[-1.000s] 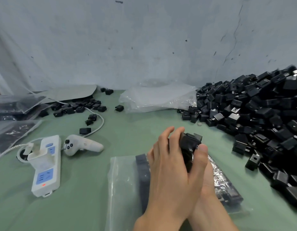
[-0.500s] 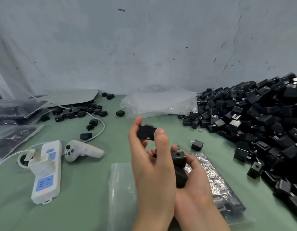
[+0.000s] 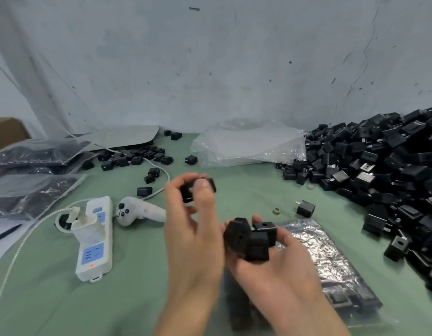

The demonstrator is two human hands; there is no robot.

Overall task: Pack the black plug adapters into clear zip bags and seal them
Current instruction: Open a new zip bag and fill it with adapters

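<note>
Packing looks roughly midway: filled bags (image 3: 33, 151) lie far left, and one part-filled bag (image 3: 331, 258) lies flat under the hands, seal state not visible. A large pile (image 3: 379, 178) of loose adapters at right is not yet packed. Above the table (image 3: 137, 299) the left hand (image 3: 193, 229) pinches one adapter (image 3: 198, 189) between thumb and fingertips; it is blurred, long axis roughly left-right, prong side cannot tell. The right hand (image 3: 278, 270), palm up with fingers curled, cups a cluster (image 3: 251, 241) of about three, one with its hole face up

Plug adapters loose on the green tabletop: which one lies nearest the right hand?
The lone adapter, standing apart between the right hand and the big pile.
</note>
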